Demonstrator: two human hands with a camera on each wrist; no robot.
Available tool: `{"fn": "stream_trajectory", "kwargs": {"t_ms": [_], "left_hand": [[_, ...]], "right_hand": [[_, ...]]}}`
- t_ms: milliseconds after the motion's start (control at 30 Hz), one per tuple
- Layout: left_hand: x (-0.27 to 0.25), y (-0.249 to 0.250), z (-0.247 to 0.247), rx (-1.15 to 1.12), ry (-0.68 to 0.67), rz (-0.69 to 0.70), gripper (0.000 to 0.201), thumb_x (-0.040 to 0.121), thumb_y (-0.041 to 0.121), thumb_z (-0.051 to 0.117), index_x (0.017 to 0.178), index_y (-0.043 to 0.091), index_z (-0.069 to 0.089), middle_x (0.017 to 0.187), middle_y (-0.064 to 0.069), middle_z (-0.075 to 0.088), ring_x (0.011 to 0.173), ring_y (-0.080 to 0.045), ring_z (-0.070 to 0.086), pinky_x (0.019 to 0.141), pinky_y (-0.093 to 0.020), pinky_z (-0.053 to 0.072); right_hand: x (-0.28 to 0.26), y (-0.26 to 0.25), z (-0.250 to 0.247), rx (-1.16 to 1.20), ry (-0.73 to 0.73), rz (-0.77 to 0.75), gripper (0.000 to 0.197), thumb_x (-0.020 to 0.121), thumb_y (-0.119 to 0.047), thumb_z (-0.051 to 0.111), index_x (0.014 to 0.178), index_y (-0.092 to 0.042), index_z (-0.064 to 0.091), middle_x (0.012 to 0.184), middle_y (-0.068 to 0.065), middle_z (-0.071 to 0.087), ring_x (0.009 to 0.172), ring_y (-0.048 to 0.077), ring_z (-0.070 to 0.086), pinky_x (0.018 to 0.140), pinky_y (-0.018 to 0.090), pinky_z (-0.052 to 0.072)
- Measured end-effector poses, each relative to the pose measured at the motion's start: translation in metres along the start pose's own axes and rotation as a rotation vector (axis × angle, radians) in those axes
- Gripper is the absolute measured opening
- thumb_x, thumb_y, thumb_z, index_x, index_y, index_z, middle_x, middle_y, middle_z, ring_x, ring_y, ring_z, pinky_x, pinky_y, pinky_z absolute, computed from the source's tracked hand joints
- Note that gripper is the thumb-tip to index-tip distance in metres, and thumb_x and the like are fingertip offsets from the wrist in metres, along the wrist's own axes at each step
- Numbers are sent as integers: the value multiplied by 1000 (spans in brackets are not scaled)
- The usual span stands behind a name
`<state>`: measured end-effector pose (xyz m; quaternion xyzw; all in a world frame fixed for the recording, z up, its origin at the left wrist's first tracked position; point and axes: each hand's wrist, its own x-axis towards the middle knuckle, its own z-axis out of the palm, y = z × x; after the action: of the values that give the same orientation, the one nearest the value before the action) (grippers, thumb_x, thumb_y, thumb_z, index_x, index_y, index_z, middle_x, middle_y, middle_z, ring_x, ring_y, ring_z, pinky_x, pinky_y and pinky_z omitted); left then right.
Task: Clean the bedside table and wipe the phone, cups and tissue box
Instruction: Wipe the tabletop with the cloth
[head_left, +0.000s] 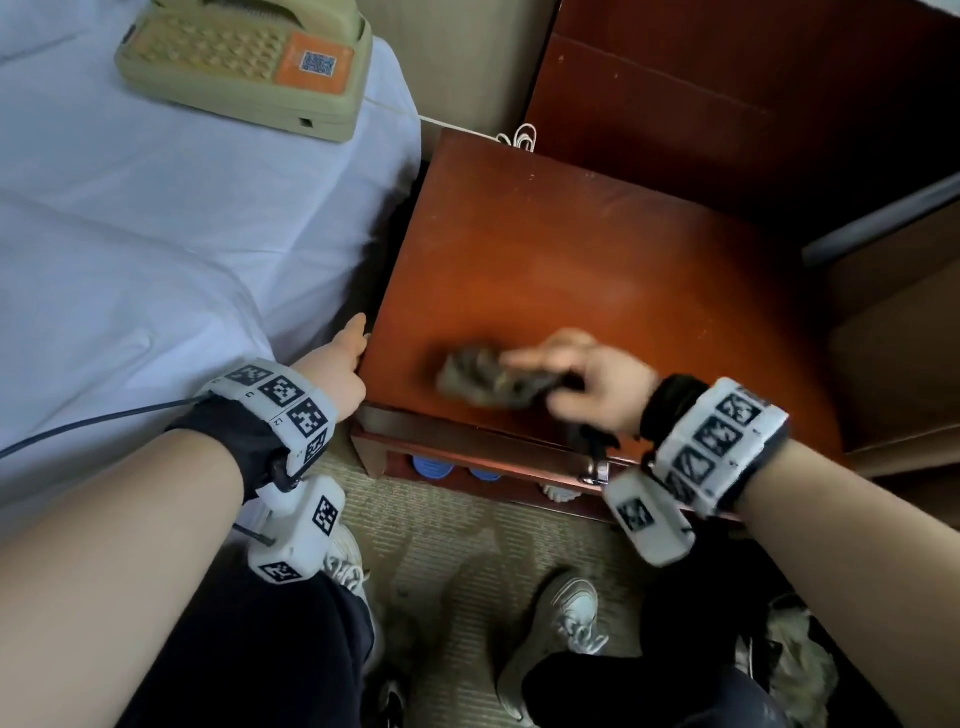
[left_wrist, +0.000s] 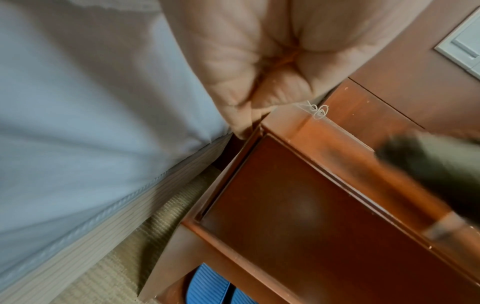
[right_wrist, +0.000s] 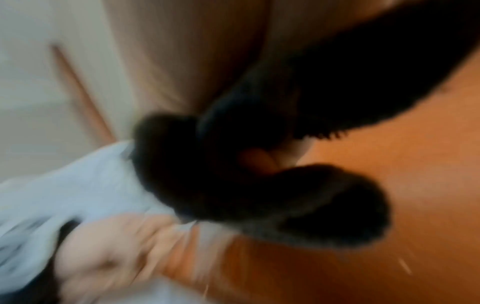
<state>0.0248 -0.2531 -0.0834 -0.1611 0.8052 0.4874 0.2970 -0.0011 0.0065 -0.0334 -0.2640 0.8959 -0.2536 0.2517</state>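
The bedside table (head_left: 597, 249) has a bare reddish-brown wooden top. My right hand (head_left: 587, 374) grips a crumpled dark cloth (head_left: 483, 376) and presses it on the top near the front edge; both are motion-blurred. The right wrist view shows the cloth (right_wrist: 259, 185) as a dark bundle on the wood (right_wrist: 402, 154). My left hand (head_left: 337, 364) rests against the table's front left corner, thumb along the edge. In the left wrist view its fingers (left_wrist: 259, 82) are curled and hold nothing. The beige phone (head_left: 244, 57) lies on the bed. No cups or tissue box are in view.
The bed with its white sheet (head_left: 156, 234) stands tight against the table's left side. A coiled phone cord (head_left: 519, 136) hangs at the table's back edge. Blue ribbed items (left_wrist: 207, 286) sit under the table. My shoes (head_left: 561, 623) stand on carpet in front.
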Motion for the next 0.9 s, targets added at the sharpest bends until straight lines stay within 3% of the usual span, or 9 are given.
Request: {"fn": "stream_trajectory", "kwargs": {"t_ms": [67, 167, 267, 367, 433, 533, 600, 700, 900], "left_hand": [[0, 2, 0, 65, 27, -14, 80, 90, -13, 32, 148, 20, -10, 157, -7, 13, 136, -24, 34, 114, -35, 25], [-2, 9, 1, 162, 88, 17, 83, 89, -5, 40, 149, 23, -9, 155, -12, 22, 102, -15, 54, 93, -32, 41], [1, 21, 5, 402, 175, 43, 75, 94, 10, 44, 150, 19, -4, 159, -3, 3, 139, -24, 30, 108, -32, 31], [13, 36, 4, 503, 208, 90, 74, 95, 20, 47, 150, 17, -3, 159, 0, -6, 146, -21, 12, 116, -32, 22], [28, 45, 1, 547, 225, 113, 75, 95, 24, 48, 150, 16, -2, 159, -1, -6, 146, -19, 4, 117, -32, 16], [49, 63, -1, 599, 244, 134, 78, 94, 30, 50, 149, 15, -3, 158, -3, -8, 147, -18, -4, 119, -33, 9], [60, 74, -3, 637, 223, 101, 83, 92, 36, 51, 149, 14, -6, 158, -3, -11, 146, -18, -6, 119, -35, 7], [73, 80, -4, 639, 145, 21, 97, 87, 44, 56, 147, 14, -14, 157, -4, -17, 146, -20, -7, 120, -35, 6], [79, 78, 1, 593, 55, -75, 110, 84, 48, 59, 142, 16, -29, 156, -6, -20, 146, -25, -11, 120, -41, 1]], "right_hand": [[16, 6, -9, -69, 236, 205, 56, 83, -18, 51, 138, -24, 40, 121, 12, 41, 111, 27, 49, 96, 15, 29], [32, -2, 2, -280, 134, 477, 63, 87, -20, 53, 144, -27, 28, 138, 12, 26, 113, 36, 50, 96, 29, 39], [19, -16, 28, -346, -94, 181, 66, 85, -19, 55, 143, -34, 27, 136, 5, 26, 105, 27, 53, 90, 25, 40], [6, -14, 16, -121, -349, -59, 57, 82, -19, 54, 136, -34, 41, 126, 3, 40, 100, 15, 49, 92, 21, 38], [13, 3, -13, 8, -209, -102, 53, 77, -21, 53, 130, -27, 47, 114, 3, 53, 102, 14, 51, 95, 17, 37], [41, 45, -75, 125, 257, 176, 44, 87, -6, 52, 128, -23, 50, 106, -5, 58, 83, -2, 57, 84, 10, 46], [66, 79, -106, 29, 508, 509, 44, 89, -16, 50, 133, -20, 46, 118, 10, 58, 90, 12, 62, 83, 24, 48], [89, 114, -124, -112, 447, 1000, 52, 92, -28, 48, 138, -6, 36, 139, 25, 37, 126, 39, 39, 102, 39, 34], [141, 124, -135, 27, 382, 981, 50, 96, -14, 43, 143, -7, 28, 148, 14, 26, 133, 28, 32, 74, 7, 34]]}}
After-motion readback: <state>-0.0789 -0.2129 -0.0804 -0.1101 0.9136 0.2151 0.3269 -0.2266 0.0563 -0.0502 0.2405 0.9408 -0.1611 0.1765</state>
